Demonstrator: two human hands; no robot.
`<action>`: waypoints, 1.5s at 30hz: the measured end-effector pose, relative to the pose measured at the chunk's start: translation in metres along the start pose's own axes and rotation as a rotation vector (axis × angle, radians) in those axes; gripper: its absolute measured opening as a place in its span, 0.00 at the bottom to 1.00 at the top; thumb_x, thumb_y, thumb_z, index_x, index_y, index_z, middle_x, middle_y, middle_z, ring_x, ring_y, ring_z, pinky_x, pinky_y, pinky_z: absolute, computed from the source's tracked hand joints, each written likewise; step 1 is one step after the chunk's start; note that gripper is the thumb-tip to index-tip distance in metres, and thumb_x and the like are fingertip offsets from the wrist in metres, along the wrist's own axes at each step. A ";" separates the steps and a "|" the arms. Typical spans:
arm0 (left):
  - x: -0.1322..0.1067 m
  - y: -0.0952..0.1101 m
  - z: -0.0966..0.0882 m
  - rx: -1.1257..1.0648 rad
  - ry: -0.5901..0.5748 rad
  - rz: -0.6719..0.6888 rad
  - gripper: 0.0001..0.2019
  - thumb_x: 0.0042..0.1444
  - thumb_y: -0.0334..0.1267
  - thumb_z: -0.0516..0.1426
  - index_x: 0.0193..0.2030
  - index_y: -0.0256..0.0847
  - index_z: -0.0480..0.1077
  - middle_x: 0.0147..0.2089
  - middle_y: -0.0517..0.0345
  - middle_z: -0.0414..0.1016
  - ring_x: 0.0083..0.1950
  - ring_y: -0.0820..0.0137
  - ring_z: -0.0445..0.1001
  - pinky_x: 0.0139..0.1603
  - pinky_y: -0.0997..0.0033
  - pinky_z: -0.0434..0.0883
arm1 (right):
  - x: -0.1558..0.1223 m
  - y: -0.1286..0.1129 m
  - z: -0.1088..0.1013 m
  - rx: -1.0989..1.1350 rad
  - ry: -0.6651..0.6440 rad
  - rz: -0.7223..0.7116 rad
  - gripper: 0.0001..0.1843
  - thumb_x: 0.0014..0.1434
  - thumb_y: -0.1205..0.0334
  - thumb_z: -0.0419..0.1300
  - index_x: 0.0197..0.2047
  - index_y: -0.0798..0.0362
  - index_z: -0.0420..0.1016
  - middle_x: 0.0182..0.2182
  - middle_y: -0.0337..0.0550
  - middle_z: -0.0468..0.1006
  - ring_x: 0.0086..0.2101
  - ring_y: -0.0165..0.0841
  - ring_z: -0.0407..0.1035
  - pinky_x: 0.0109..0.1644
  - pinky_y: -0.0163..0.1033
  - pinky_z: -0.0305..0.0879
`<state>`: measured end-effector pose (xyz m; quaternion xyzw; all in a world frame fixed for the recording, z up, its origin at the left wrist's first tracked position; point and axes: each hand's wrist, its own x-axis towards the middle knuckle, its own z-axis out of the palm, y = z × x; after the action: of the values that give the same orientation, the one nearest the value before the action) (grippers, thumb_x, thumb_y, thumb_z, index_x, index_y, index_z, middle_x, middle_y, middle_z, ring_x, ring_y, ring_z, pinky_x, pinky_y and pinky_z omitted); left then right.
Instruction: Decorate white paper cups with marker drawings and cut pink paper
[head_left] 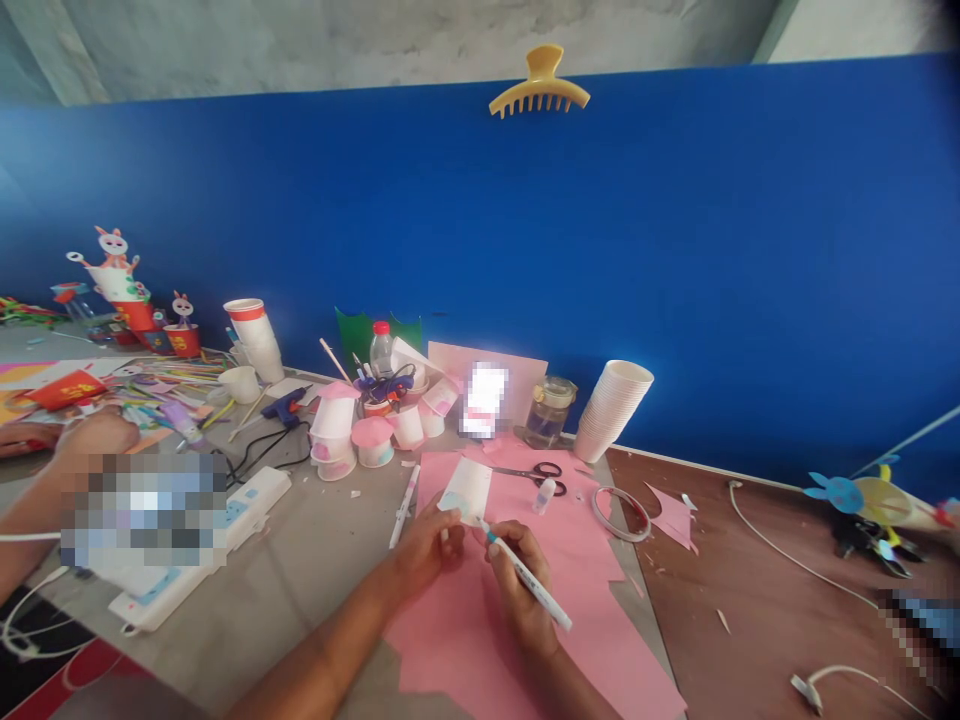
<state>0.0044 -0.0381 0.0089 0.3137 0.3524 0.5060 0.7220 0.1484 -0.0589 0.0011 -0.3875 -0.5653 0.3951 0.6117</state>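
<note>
My left hand (424, 548) grips the lower end of a white paper cup (472, 482), which has pale blue colouring on it. Between the fingers of my right hand (523, 565) is a white marker pen (551, 604), its teal end pointing at the cup's lower edge. Both hands are above a large pink paper sheet (487, 635). Black-handled scissors (546, 472) and a small glue bottle (544, 495) lie on that sheet, just beyond my right hand. Another white marker (406, 505) rests left of the cup.
A roll of tape (621, 514), a glass jar (550, 412) and stacked paper cups (611, 408) stand to the right. Pink-topped cups (334, 430) and a power strip (259, 495) are on the left. Beyond them is a co-worker's hand (101, 435). A blue partition (675, 250) closes the back.
</note>
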 end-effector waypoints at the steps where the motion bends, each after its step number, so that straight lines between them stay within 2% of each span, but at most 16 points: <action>1: 0.000 0.000 0.000 -0.009 0.005 -0.004 0.12 0.49 0.42 0.60 0.33 0.42 0.62 0.17 0.70 0.54 0.18 0.79 0.46 0.20 0.76 0.46 | 0.000 0.001 0.000 0.003 -0.016 0.000 0.05 0.58 0.59 0.57 0.34 0.51 0.70 0.29 0.40 0.71 0.27 0.32 0.65 0.32 0.36 0.64; 13: 0.000 -0.001 -0.002 0.010 0.006 0.021 0.12 0.49 0.42 0.61 0.36 0.40 0.65 0.18 0.70 0.55 0.19 0.79 0.48 0.20 0.77 0.49 | 0.000 0.005 0.000 0.022 -0.059 0.052 0.04 0.55 0.60 0.57 0.32 0.51 0.71 0.26 0.38 0.70 0.26 0.31 0.63 0.30 0.36 0.63; 20: 0.000 -0.002 -0.004 0.023 0.005 0.040 0.11 0.50 0.43 0.61 0.33 0.40 0.65 0.18 0.68 0.56 0.19 0.78 0.51 0.20 0.76 0.51 | 0.003 0.003 0.002 -0.005 0.076 0.038 0.04 0.55 0.61 0.57 0.34 0.51 0.70 0.26 0.38 0.70 0.26 0.32 0.64 0.30 0.36 0.64; 24: -0.002 0.000 0.000 0.009 0.007 0.024 0.10 0.49 0.42 0.60 0.33 0.41 0.64 0.17 0.69 0.55 0.19 0.79 0.48 0.20 0.76 0.50 | 0.001 0.003 -0.001 0.013 0.001 0.046 0.05 0.56 0.59 0.57 0.33 0.51 0.70 0.25 0.38 0.69 0.25 0.31 0.63 0.29 0.36 0.64; 30: -0.002 -0.001 -0.001 0.015 0.019 0.017 0.12 0.49 0.42 0.61 0.37 0.40 0.66 0.17 0.70 0.54 0.19 0.79 0.48 0.20 0.77 0.49 | -0.002 0.004 -0.001 0.012 -0.053 0.072 0.04 0.54 0.61 0.58 0.29 0.50 0.72 0.23 0.37 0.69 0.28 0.34 0.66 0.39 0.41 0.66; 38: -0.001 -0.002 -0.003 0.010 -0.010 0.030 0.10 0.50 0.41 0.59 0.34 0.41 0.64 0.18 0.70 0.54 0.18 0.79 0.48 0.20 0.76 0.49 | -0.002 0.005 0.000 0.159 -0.019 0.125 0.06 0.56 0.57 0.58 0.31 0.51 0.70 0.23 0.36 0.67 0.24 0.30 0.61 0.28 0.35 0.62; 42: 0.000 -0.003 -0.004 0.003 -0.009 0.035 0.10 0.50 0.40 0.60 0.35 0.41 0.64 0.18 0.70 0.54 0.19 0.79 0.49 0.20 0.77 0.49 | -0.001 0.006 0.002 0.104 -0.036 0.159 0.06 0.54 0.58 0.58 0.31 0.51 0.70 0.23 0.36 0.67 0.23 0.30 0.61 0.26 0.35 0.60; 45: 0.000 -0.003 -0.006 0.005 0.002 0.028 0.09 0.51 0.40 0.60 0.34 0.41 0.64 0.18 0.70 0.55 0.18 0.79 0.49 0.19 0.77 0.49 | 0.001 0.006 0.004 0.044 -0.001 0.146 0.06 0.54 0.58 0.58 0.31 0.51 0.70 0.23 0.37 0.68 0.24 0.31 0.62 0.27 0.35 0.61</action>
<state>0.0012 -0.0380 0.0031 0.3199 0.3497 0.5156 0.7138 0.1445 -0.0561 -0.0035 -0.4141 -0.5270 0.4509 0.5895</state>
